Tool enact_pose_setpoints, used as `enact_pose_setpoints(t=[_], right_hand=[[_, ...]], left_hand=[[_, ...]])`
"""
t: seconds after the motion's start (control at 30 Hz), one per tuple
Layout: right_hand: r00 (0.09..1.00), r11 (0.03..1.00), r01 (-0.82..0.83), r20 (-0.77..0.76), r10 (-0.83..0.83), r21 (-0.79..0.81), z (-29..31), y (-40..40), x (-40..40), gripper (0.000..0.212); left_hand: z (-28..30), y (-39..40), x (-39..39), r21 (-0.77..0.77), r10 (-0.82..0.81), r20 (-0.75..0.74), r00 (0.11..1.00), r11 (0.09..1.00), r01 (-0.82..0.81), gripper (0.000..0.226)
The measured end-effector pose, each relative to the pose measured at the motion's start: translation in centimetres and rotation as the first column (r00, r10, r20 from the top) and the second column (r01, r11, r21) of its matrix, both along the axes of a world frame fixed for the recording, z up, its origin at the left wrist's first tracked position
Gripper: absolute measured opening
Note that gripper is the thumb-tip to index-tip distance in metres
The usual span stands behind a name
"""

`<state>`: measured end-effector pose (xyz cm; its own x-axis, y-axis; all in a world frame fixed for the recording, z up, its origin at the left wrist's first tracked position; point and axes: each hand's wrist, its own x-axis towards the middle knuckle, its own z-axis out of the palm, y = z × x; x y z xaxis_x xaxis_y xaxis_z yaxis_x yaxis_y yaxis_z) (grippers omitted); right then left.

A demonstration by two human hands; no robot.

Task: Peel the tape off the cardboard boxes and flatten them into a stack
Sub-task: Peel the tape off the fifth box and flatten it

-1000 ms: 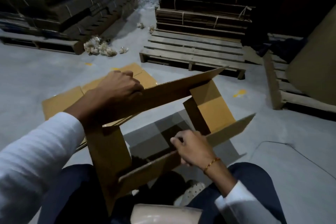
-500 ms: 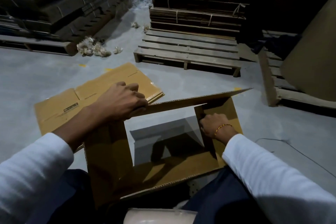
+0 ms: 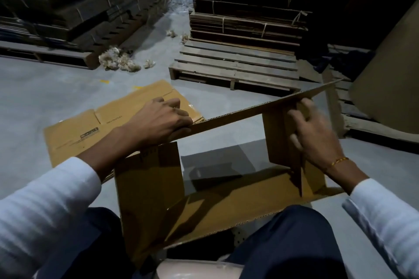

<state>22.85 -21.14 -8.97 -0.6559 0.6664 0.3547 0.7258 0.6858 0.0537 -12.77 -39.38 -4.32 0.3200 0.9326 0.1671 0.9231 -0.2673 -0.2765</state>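
An opened cardboard box (image 3: 149, 192) with no top or bottom closed stands between my knees, and the floor shows through it. My left hand (image 3: 163, 118) grips the far wall's top edge near its left end, fingers curled over it. My right hand (image 3: 310, 133) holds the right end flap, fingers spread along its outer face; the hand is blurred. A flattened box (image 3: 90, 129) lies on the floor beyond my left hand, on top of other flat cardboard.
A wooden pallet (image 3: 233, 68) lies ahead, with bundled flat cardboard (image 3: 247, 22) stacked behind it. More cardboard stacks (image 3: 74, 4) fill the back left. Crumpled tape wads (image 3: 120, 63) sit on the floor. A large cardboard sheet (image 3: 390, 68) leans on a pallet at right.
My right hand moved from the near wall across to the right end flap and now pushes on it. The box has spread wider and lower. My left hand kept its grip.
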Motion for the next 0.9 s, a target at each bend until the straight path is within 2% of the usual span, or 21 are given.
enact_pose_setpoints(t=[0.07, 0.13, 0.2, 0.23, 0.27, 0.33, 0.4, 0.5, 0.53, 0.6, 0.67, 0.8, 0.9], right_hand=[[0.947, 0.993, 0.089, -0.302, -0.107, -0.071, 0.5, 0.6, 0.3, 0.057], [0.773, 0.95, 0.149, -0.567, -0.285, -0.274, 0.8, 1.7, 0.8, 0.05], [0.564, 0.858, 0.165, -0.667, -0.486, -0.486, 0.8, 3.2, 1.4, 0.041], [0.516, 0.809, 0.198, -0.643, -0.566, -0.554, 0.6, 3.8, 1.8, 0.034], [0.513, 0.765, 0.238, -0.592, -0.622, -0.599, 0.0, 4.2, 2.3, 0.033], [0.564, 0.674, 0.288, -0.448, -0.694, -0.68, -1.8, 4.0, 3.5, 0.047], [0.599, 0.572, 0.267, -0.331, -0.729, -0.776, -4.6, 3.0, 5.0, 0.057], [0.602, 0.392, 0.217, -0.194, -0.774, -0.894, -9.0, 0.9, 7.3, 0.06], [0.608, 0.366, 0.233, -0.159, -0.778, -0.901, -10.2, 0.1, 7.7, 0.061], [0.613, 0.386, 0.303, -0.131, -0.779, -0.872, -11.6, -0.9, 8.0, 0.061], [0.593, 0.426, 0.293, -0.186, -0.783, -0.856, -10.6, -0.5, 7.6, 0.054], [0.455, 0.54, 0.108, -0.442, -0.773, -0.835, -4.0, 1.5, 4.9, 0.038], [0.365, 0.577, 0.013, -0.533, -0.763, -0.817, 1.2, 4.0, 2.7, 0.041]], left_hand=[[0.0, 0.1, 0.1, 0.043, 0.002, 0.01, 1.0, 0.999, -0.002, 0.052], [0.4, 0.3, 0.5, 0.067, -0.005, 0.034, 0.999, 0.998, 0.003, 0.051], [0.7, 0.4, 0.7, 0.074, -0.006, 0.048, 0.999, 0.997, 0.003, 0.05], [0.8, 0.3, 0.6, 0.083, -0.002, 0.042, 0.999, 0.997, -0.002, 0.05], [0.7, 0.2, 0.5, 0.1, 0.0, 0.03, 1.0, 0.995, -0.003, 0.05], [0.4, -0.1, 0.0, 0.127, -0.003, 0.019, 1.0, 0.992, 0.0, 0.051], [-0.1, -0.7, -0.4, 0.125, -0.003, 0.03, 1.0, 0.992, -0.001, 0.053], [-0.6, -1.2, -1.2, 0.111, 0.014, 0.08, 0.997, 0.994, -0.023, 0.052], [-0.8, -1.3, -1.4, 0.101, 0.024, 0.082, 0.996, 0.994, -0.032, 0.052], [-1.5, -1.3, -1.5, 0.094, 0.024, 0.067, 0.997, 0.995, -0.031, 0.052], [-1.9, -1.0, -0.8, 0.114, 0.009, 0.074, 0.997, 0.993, -0.018, 0.053], [-1.2, 1.3, 2.4, 0.156, -0.04, 0.204, 0.978, 0.988, 0.008, 0.06], [-0.6, 3.3, 5.5, 0.18, -0.047, 0.257, 0.965, 0.984, 0.0, 0.042]])
